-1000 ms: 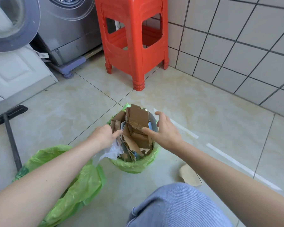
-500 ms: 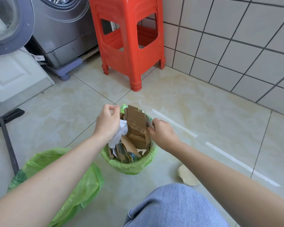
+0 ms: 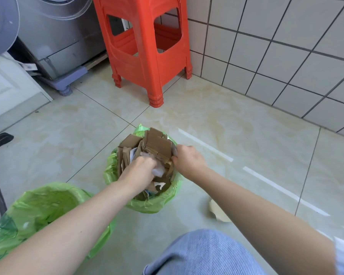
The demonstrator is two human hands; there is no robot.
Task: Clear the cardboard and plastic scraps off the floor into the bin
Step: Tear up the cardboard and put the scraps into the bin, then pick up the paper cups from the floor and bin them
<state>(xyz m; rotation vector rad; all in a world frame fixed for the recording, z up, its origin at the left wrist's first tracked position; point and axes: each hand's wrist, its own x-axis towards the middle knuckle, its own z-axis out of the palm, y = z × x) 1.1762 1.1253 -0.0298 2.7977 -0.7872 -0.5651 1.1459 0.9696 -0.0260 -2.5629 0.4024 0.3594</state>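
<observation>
The bin (image 3: 147, 203) is crammed with cardboard (image 3: 157, 147); white plastic (image 3: 158, 171) is pushed in by the closed left hand (image 3: 141, 167), while the cardboard's edge is pinched by the right hand (image 3: 189, 161). One scrap (image 3: 218, 214) remains on the floor (image 3: 226, 126).

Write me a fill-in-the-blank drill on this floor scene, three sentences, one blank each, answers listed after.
1. The bin stuffed with cardboard has a liner coloured ____.
2. The left hand presses a crumpled white plastic scrap into the ____.
3. One pale scrap lies on the floor under the ____ forearm, while the right hand grips the bin's edge.

Missing words: green; bin; right
</observation>
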